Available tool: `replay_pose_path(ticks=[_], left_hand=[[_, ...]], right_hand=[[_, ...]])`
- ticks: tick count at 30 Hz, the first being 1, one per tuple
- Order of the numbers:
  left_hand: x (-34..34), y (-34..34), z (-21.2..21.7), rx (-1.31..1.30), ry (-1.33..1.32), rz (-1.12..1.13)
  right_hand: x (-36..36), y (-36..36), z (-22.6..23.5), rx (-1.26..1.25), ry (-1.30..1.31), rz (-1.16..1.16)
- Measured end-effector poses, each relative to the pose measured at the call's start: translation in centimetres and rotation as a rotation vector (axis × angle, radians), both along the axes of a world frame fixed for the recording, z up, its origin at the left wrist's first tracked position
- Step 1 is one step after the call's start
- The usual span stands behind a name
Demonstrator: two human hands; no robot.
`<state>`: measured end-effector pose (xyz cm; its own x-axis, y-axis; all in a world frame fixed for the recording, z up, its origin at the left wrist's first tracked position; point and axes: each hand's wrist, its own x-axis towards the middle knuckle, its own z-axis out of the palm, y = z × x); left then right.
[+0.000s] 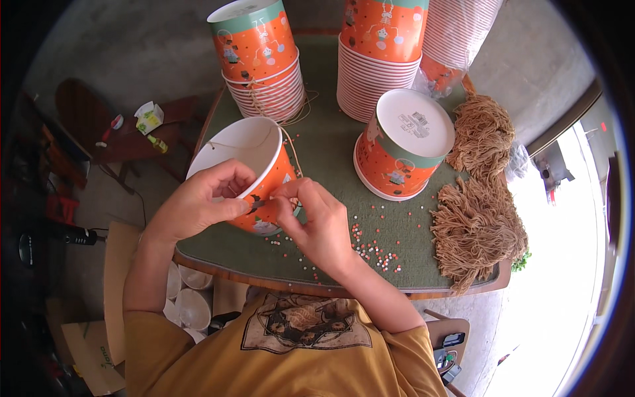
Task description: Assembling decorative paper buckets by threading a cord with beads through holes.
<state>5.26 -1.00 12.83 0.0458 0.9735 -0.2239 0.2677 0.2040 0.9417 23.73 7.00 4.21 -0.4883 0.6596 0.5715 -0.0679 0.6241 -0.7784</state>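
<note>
An orange paper bucket (270,177) with a white inside is tilted toward me at the near left of the table. My left hand (210,198) is closed on its rim, with fingers inside and thumb on the outer wall. Thin tan string (293,147) lies across the inside and comes over the rim, then runs down to my right hand (313,215). That hand is closed in a pinch against the printed outer wall, where the string leads. Its fingers hide most of the pinched bit.
Nested bucket stacks (263,76) (378,79) stand at the back, beside a plastic-wrapped stack (461,30). An upturned bucket (403,149) stands right of centre. Tan string bundles (477,228) lie along the right edge. Small orange and white beads (377,255) scatter over the green tabletop (331,155).
</note>
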Motion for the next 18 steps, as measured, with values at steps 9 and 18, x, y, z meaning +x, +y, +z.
replay_pose_path(ticks=[9,18], left_hand=[[1.3,0.0,-1.2,-0.007,-0.066,0.021],[2.2,0.1,-1.4,-0.002,-0.076,0.006]], right_hand=[[-0.3,0.0,0.2,0.066,-0.037,-0.135],[0.1,-0.2,0.6,0.131,-0.133,-0.192]])
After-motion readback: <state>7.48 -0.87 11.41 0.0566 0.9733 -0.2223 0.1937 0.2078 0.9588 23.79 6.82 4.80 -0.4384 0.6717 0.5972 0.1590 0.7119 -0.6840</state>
